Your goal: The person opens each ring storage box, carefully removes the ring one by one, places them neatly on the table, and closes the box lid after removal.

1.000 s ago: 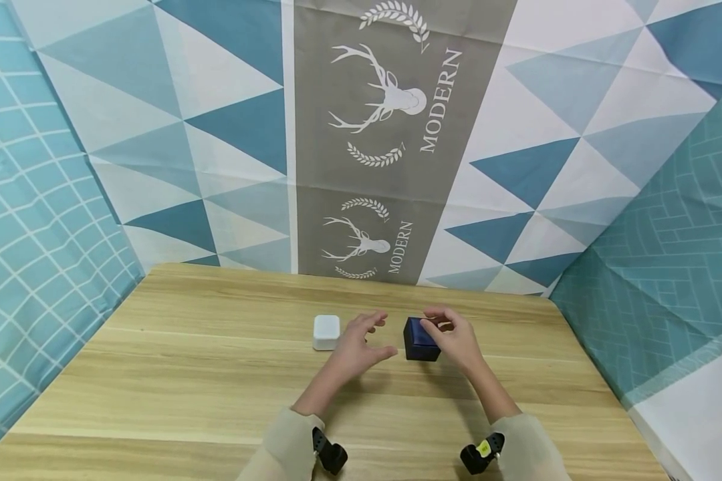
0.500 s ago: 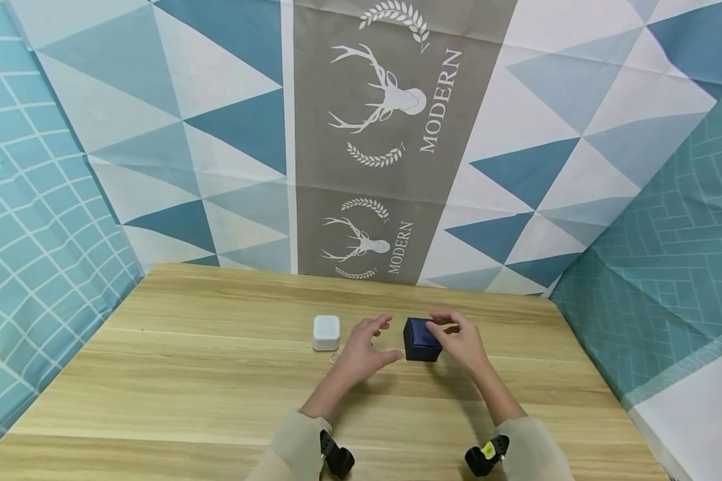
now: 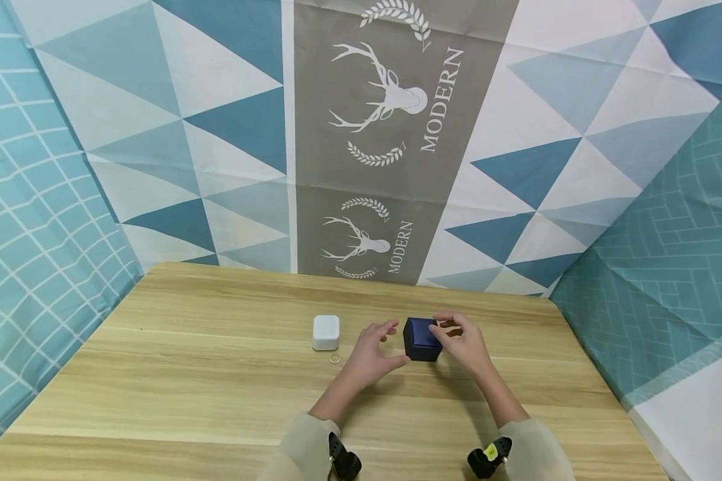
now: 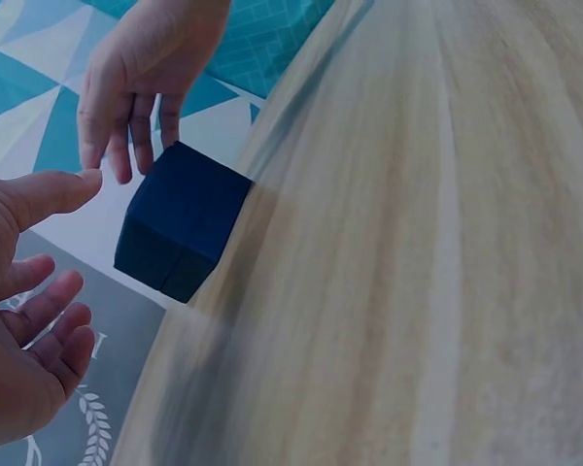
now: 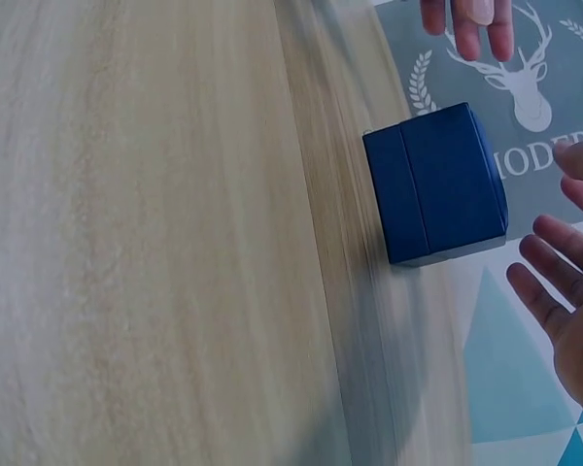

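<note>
A dark blue ring box (image 3: 422, 339) stands on the table with its lid down; in the right wrist view the lid seam shows on the box (image 5: 437, 184). My right hand (image 3: 462, 342) is at its right side, fingers loosely bent, with a gap between them and the box in the right wrist view. To the left of the box is my left hand (image 3: 370, 354), thumb and fingers spread apart and thumb tip close to the box's front left corner. Neither hand holds anything. A small ring (image 3: 334, 359) lies left of my left hand.
A small white box (image 3: 326, 333) with rounded corners stands just behind the ring. The wooden table (image 3: 186, 374) ends at a patterned cloth backdrop (image 3: 361, 167), with teal cloths at both sides.
My left hand has moved right toward the blue ring box, uncovering the ring on the table. My right hand has shifted slightly right, away from the lid's middle. The box stays in place.
</note>
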A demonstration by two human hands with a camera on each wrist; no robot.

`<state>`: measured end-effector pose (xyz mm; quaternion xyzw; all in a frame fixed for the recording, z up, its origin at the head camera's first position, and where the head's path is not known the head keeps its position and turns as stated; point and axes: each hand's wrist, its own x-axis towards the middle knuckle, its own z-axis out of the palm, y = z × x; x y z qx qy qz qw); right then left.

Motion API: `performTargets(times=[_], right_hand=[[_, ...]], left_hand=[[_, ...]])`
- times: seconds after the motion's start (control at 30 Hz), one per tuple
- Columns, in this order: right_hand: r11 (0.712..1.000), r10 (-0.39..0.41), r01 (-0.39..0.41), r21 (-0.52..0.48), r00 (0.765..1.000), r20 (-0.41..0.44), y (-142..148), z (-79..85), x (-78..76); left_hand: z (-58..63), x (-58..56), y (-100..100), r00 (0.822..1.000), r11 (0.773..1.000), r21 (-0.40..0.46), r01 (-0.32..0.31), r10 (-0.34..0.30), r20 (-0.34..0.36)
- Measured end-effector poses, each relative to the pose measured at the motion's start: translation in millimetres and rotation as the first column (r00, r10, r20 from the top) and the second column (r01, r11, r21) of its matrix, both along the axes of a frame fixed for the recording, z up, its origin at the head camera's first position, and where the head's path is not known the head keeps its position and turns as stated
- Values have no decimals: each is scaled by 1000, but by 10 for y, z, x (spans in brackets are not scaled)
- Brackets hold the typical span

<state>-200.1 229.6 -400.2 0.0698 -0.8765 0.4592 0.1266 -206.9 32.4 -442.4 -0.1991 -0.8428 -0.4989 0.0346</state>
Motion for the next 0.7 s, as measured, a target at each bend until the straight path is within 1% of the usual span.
performTargets(times=[0.13, 0.33, 0.43, 0.6, 0.7], right_hand=[[1000, -2, 1, 10, 1000, 16, 13, -1, 1], [1000, 24, -24, 11, 1000, 13, 42, -35, -13], [999, 36, -36, 1, 999, 11, 100, -136, -72], [1000, 29, -29, 3, 999, 32, 211, -341, -195], [999, 33, -34, 13, 999, 32, 227, -373, -204]], left_hand=[[-30, -8, 4, 1000, 1000, -16, 0, 0, -4], [-43, -23, 13, 1000, 1000, -8, 3, -2, 26], [-43, -33, 16, 999, 1000, -4, 0, 1, 44], [-43, -42, 19, 997, 1000, 14, 4, -5, 71], [-46, -54, 30, 996, 1000, 21, 6, -7, 87]])
